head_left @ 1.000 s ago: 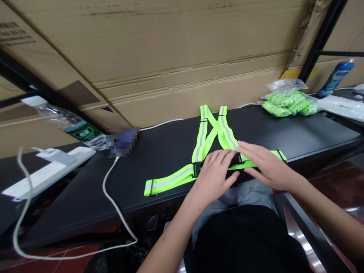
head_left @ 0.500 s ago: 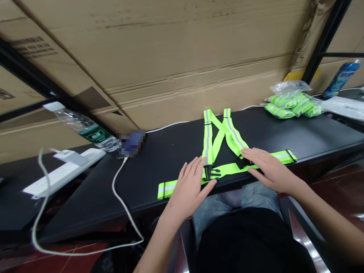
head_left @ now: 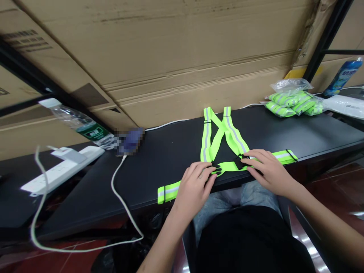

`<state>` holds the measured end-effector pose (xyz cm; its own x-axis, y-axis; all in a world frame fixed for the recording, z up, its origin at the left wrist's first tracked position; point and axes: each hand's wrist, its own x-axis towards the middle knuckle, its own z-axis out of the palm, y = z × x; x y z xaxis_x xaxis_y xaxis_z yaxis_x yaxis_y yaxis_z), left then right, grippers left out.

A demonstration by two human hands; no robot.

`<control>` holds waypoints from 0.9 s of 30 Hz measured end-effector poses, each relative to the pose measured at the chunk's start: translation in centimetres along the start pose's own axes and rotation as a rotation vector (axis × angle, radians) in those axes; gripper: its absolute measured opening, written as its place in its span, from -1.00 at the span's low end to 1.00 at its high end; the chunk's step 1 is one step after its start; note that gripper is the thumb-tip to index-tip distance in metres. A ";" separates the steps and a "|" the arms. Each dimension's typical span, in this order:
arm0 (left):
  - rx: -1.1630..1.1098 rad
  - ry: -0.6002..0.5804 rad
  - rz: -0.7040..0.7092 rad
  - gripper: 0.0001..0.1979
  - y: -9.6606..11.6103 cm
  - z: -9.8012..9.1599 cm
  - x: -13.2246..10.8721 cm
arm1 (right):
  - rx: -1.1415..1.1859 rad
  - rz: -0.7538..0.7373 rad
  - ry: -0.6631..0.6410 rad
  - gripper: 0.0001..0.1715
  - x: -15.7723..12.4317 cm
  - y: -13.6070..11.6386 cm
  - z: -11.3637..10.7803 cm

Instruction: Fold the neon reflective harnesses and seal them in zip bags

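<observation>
A neon-yellow reflective harness (head_left: 208, 138) with grey stripes lies on the black table, its shoulder straps crossed and its waist belt along the front edge. My left hand (head_left: 196, 182) is curled over the left part of the belt, fingers closed about a black buckle whose prongs show past the fingertips. My right hand (head_left: 264, 170) is at the other black buckle (head_left: 240, 162), where the right strap meets the belt, with thumb and fingertips around its right side. Both hands partly cover the buckles.
Bagged neon harnesses (head_left: 292, 104) lie at the back right near a blue bottle (head_left: 342, 77). On the left are a clear water bottle (head_left: 82, 123), a white power strip (head_left: 62, 170) and a looping white cable (head_left: 125, 204). Cardboard (head_left: 182, 49) stands behind the table (head_left: 142, 167).
My left hand's fingers have curled from lying flat to closing on the left buckle. My right fingers have bent in around the right buckle. The harness has barely shifted.
</observation>
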<state>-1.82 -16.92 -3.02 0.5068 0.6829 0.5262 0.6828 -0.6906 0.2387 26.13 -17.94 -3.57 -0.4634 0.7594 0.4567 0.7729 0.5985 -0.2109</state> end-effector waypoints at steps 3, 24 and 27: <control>-0.072 0.015 -0.046 -0.84 0.1 -0.2 0.6 | 0.079 0.051 -0.061 -0.64 0.7 0.2 -0.7; -0.126 -0.182 -0.058 -0.82 0.6 0.5 2.9 | 0.209 0.158 0.048 -0.79 4.5 -1.5 -0.7; -0.142 -0.166 -0.053 -0.83 0.4 0.7 2.8 | 0.197 0.073 -0.009 -0.76 4.6 -2.1 0.0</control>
<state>0.24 -15.17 -2.01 0.5600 0.7405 0.3715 0.6357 -0.6716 0.3806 22.41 -15.69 -0.99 -0.4141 0.8043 0.4262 0.7054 0.5795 -0.4081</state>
